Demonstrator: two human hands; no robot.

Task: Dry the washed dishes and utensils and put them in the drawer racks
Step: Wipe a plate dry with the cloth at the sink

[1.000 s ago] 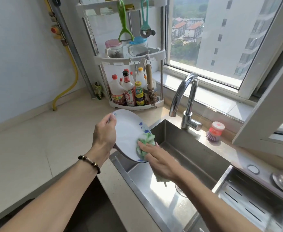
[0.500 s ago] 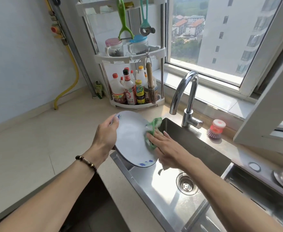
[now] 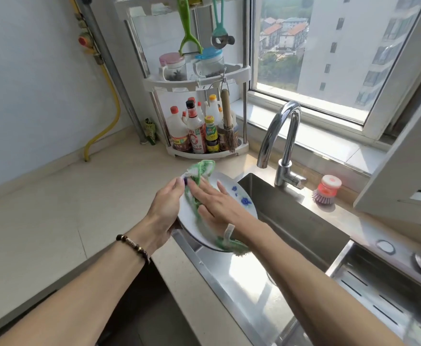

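Left hand (image 3: 165, 209): gripping the plate (image 3: 239, 196) rim, apparently over the sink (image 3: 291, 221).
Right hand (image 3: 217, 204): fingers flat, pressing the cloth (image 3: 198, 171) onto it.

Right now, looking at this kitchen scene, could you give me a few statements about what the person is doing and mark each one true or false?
1. The left hand holds the white plate by its edge. True.
2. The right hand presses a green cloth flat against the plate. True.
3. Water is running from the faucet. False: no stream shows at the spout.
4. The plate lies flat on the counter. False: it is held up, tilted, over the edge of the sink.
5. A dish brush stands on the ledge behind the sink, right of the faucet. True.
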